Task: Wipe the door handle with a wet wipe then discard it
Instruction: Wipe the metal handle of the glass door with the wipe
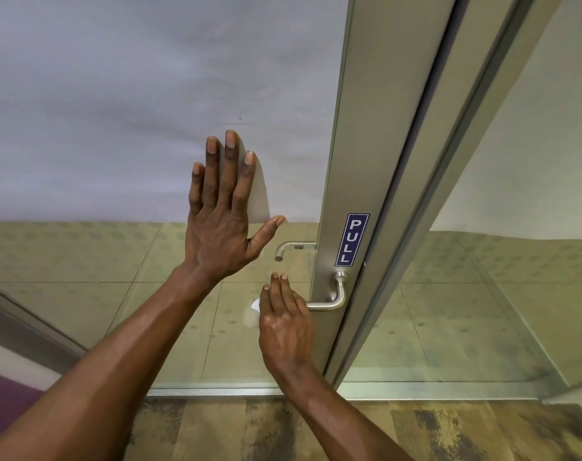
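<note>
- Fingers of right hand (284, 322) curled over the near end of the door handle (329, 302), gripping a wet wipe (255, 304); only a white corner showing, left of the knuckles.
- Left hand (221, 224) up and left of the handle, fingers spread wide, holding nothing, palm seemingly flat on the glass (116, 111).
- Just above the handle: blue PULL sign (352, 239) on the metal door frame (356, 161).
- Beyond the glass, above-left of the handle: a second lever (291, 249).
- Step in hand, judging by the grip: wiping the bar.
- Next: slide toward the bend at the frame, with steady pressure and the door braced; bin for discarding not in view.
</note>
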A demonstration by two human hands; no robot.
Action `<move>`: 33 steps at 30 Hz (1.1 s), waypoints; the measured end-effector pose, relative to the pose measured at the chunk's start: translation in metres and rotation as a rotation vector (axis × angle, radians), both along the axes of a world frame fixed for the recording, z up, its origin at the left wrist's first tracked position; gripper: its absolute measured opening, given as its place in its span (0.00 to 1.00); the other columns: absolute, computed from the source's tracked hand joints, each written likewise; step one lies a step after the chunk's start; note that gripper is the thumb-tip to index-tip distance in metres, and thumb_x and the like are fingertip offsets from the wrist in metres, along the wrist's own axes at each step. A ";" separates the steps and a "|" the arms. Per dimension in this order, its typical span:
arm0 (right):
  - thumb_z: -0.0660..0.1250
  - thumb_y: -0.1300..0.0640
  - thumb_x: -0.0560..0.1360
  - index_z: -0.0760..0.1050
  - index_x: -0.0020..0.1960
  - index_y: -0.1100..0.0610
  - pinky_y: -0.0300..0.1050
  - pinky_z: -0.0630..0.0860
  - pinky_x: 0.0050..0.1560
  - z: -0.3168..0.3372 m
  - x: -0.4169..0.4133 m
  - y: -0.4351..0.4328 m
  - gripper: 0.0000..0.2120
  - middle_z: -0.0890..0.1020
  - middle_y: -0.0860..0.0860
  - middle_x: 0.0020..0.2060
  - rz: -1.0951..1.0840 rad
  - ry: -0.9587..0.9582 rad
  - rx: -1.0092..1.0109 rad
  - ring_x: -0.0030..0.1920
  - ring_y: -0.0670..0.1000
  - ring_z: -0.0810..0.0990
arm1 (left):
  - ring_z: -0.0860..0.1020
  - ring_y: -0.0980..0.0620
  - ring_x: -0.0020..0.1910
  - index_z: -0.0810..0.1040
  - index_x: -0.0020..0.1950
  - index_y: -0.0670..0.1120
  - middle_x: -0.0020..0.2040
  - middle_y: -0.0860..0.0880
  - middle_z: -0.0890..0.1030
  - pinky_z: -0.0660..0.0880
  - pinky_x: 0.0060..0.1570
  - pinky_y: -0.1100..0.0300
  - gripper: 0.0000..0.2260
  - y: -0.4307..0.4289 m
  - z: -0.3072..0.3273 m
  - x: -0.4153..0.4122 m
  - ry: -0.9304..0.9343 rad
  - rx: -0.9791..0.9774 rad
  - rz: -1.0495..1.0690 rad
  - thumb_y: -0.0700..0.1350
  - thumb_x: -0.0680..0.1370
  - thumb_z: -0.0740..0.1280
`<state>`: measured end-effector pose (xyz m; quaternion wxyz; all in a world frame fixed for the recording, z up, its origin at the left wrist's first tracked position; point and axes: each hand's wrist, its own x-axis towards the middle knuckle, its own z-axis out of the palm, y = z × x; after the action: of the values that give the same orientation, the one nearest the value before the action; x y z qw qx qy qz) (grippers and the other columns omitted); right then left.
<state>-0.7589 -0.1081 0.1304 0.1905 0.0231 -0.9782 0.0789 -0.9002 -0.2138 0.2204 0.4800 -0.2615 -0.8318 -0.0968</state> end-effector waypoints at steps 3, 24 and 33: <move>0.56 0.65 0.78 0.85 0.64 0.65 0.55 0.79 0.71 -0.004 0.005 -0.005 0.23 0.85 0.62 0.65 0.054 0.032 0.041 0.72 0.60 0.80 | 0.33 0.45 0.92 0.50 0.91 0.42 0.91 0.48 0.32 0.37 0.92 0.45 0.47 -0.001 0.003 0.005 -0.031 0.000 -0.003 0.67 0.84 0.68; 0.79 0.58 0.75 0.91 0.48 0.55 0.41 0.85 0.44 0.039 0.075 0.049 0.03 0.92 0.53 0.44 -0.321 -0.318 -1.701 0.46 0.54 0.91 | 0.86 0.54 0.66 0.88 0.54 0.49 0.64 0.56 0.88 0.84 0.60 0.46 0.06 0.002 -0.052 0.146 -0.775 0.631 -0.185 0.51 0.83 0.76; 0.79 0.60 0.73 0.90 0.41 0.56 0.39 0.82 0.34 0.029 0.075 0.074 0.02 0.91 0.56 0.39 -0.406 -0.326 -1.641 0.41 0.57 0.91 | 0.91 0.49 0.47 0.89 0.57 0.43 0.49 0.44 0.92 0.86 0.52 0.56 0.28 0.028 -0.065 0.177 -1.800 1.051 -0.249 0.64 0.69 0.83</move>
<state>-0.6836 -0.0341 0.1592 0.0147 -0.3089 -0.6120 0.7279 -0.7235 -0.1856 0.1552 -0.2758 0.0645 -0.7022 -0.6532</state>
